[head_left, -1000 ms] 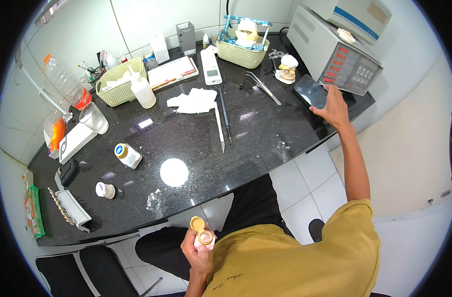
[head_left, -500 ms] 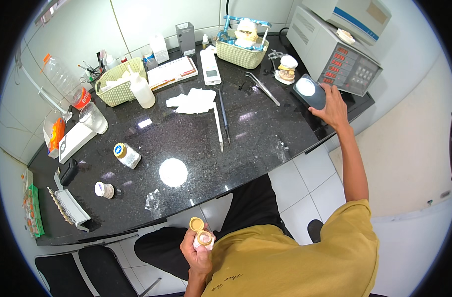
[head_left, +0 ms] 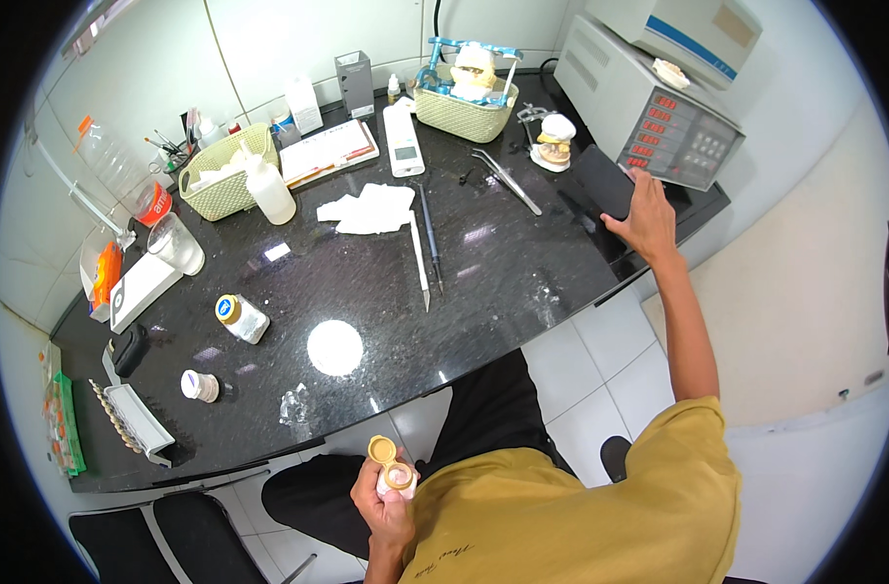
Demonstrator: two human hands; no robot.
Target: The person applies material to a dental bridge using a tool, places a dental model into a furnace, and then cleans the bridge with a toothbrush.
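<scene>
My left hand (head_left: 384,508) is wrapped round a small white jar (head_left: 396,483) in front of my lap. Its yellow flip lid stands open, showing pinkish-white contents. At the far right of the counter, my right hand (head_left: 649,216) grips the near edge of a dark, flat phone (head_left: 598,181), thumb on one side and fingers on the other. Just left of the phone stands a dental model (head_left: 554,146) on a small articulator. Behind it is a grey box-shaped device (head_left: 649,112) with red digital displays.
On the black counter (head_left: 503,282) lie tweezers (head_left: 508,182), a white knife-like tool (head_left: 419,261), a blue pen-like tool (head_left: 431,234) and crumpled tissue (head_left: 371,208). Further left stand a yellow-capped jar (head_left: 245,319), a small white jar (head_left: 200,385), a squeeze bottle (head_left: 269,190) and a glass (head_left: 177,243).
The bright reflection on the phone is gone, and its surface looks dark now. My right hand still grips it. The whole view has shifted slightly; my left hand keeps the jar.
</scene>
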